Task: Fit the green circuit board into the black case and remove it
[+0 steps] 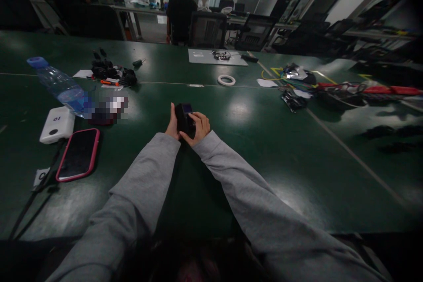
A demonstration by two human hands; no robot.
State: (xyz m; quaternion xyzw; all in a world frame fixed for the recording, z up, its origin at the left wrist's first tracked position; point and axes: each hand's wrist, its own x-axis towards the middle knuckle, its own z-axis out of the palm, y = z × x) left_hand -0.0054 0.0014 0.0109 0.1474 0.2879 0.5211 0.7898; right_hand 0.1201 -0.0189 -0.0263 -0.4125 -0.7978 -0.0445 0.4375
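Observation:
A small black device with a dark bluish screen on its top sits between my hands, above the green table. My left hand grips its left side, with the thumb upright along the edge. From the right, my right hand wraps it, fingers curled over the top right side and thumb at the near bottom edge. Both hands are closed on the device. Its underside is hidden, so whether it touches the table cannot be told.
On the left are a tilted plastic bottle, a white box with a cable and a red-cased phone. Farther back are black parts, a tape ring and a grey panel. Cables lie right. People sit beyond.

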